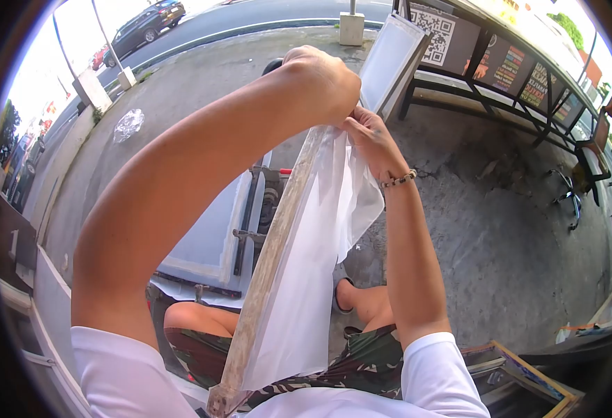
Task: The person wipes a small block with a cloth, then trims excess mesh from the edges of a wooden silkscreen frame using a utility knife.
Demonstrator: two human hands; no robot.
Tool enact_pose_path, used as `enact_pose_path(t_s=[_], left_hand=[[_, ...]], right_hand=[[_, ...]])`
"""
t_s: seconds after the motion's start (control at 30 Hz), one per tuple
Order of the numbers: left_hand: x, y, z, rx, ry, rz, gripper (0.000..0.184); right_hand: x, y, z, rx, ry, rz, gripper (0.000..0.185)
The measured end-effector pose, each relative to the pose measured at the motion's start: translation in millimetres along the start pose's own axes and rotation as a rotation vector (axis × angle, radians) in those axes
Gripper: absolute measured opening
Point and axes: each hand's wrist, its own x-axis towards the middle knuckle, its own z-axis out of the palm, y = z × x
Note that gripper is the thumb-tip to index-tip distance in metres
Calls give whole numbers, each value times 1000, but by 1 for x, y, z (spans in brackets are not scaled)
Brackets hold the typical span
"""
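A worn wooden bar (271, 268), apparently one side of a frame, runs from near my lap up to my hands. Along its right side hangs a thin, see-through white sheet (299, 292), loose and wrinkled towards the far end. My right hand (372, 139), with a beaded bracelet on its wrist, pinches the sheet's gathered upper edge near the bar's far end. Right beside it, my left hand (323, 80) is bent over the far end with its fingers curled closed. Its fingertips, and whatever they grip, are hidden behind the hand.
To the left below lies a white panel (205, 237) with dark metal bars and clamps. Another framed panel (391, 56) leans beyond my hands. A black rack with posters (494, 66) and an office chair (584, 164) stand right. Crumpled plastic (129, 125) lies on the concrete.
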Motion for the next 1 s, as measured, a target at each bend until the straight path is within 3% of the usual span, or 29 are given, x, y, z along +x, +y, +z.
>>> enact_pose_path(t_s=[0.33,0.4,0.5,0.77,0.87,1.0], left_hand=[[-1,3,0,1,-55,-36,30],[-1,3,-1,-8,-112,-62,34],[-3,-4,4,17,18,21,25],[-14,-6,-3,-102,-160,-35,24],[-26,-9,5,-136,-117,-12,24],[-57,1,-2,-17,-259,44,25]], right_hand=[[-8,-12,1,-247,-2,-2,23],[-7,-9,1,-240,1,-37,23],[-9,-12,3,-218,-2,-59,24],[-15,-17,8,-121,34,-9,19],[-14,-18,1,-75,34,-29,17],[-20,-23,-9,-69,54,-15,16]])
